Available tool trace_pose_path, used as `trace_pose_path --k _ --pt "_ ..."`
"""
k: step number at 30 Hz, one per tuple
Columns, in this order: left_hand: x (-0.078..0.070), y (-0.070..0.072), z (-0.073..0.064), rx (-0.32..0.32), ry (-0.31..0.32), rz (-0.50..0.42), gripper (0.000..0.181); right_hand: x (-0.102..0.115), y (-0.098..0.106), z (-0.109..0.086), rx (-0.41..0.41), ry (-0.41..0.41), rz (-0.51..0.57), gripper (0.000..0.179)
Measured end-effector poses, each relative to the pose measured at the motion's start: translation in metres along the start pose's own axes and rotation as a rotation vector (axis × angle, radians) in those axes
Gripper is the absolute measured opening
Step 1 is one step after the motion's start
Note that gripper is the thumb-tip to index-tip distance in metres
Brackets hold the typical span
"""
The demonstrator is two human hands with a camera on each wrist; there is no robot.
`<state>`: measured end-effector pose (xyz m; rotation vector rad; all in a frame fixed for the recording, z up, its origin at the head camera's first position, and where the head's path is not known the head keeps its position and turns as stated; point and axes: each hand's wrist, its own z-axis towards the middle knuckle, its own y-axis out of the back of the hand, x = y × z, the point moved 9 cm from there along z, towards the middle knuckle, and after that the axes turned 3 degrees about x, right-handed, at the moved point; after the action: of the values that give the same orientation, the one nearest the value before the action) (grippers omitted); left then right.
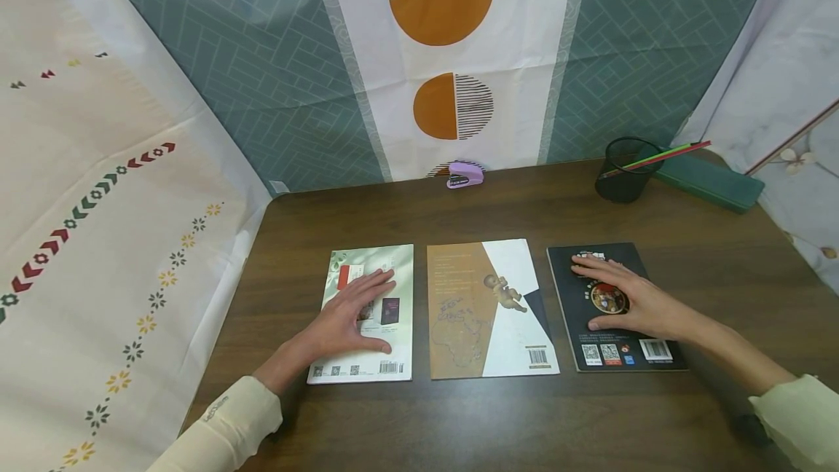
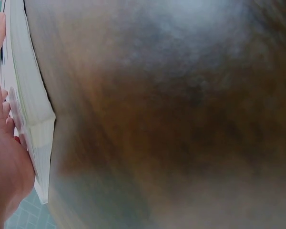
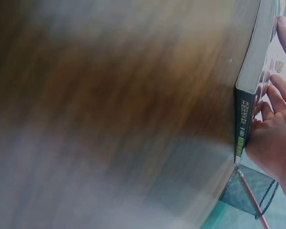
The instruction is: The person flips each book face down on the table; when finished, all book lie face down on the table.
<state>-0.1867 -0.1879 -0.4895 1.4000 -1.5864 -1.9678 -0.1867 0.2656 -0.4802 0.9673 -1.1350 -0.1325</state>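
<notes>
Three books lie flat in a row on a brown wooden table. My left hand rests on the light green book at the left, fingers spread and thumb out to the side. In the left wrist view, that book's page edges show beside the palm. My right hand lies with fingers extended on the black book at the right; its dark spine appears in the right wrist view. Between the hands is a brown and white book with a baby figure on its cover, touched by neither hand.
Toward the back right stands a black mesh pen holder with red and green pencils leaning in it. Beside it lies a dark green box. A purple stapler sits at the back edge, against a patterned cloth.
</notes>
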Motion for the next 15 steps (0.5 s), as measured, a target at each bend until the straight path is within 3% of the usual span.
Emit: trace_pose_path --k 15 --pt "0.0001 -0.0006 -0.0017 -0.024 -0.015 0.01 0.111 0.0001 -0.0006 -0.0002 0.003 0.001 0.011 0.089"
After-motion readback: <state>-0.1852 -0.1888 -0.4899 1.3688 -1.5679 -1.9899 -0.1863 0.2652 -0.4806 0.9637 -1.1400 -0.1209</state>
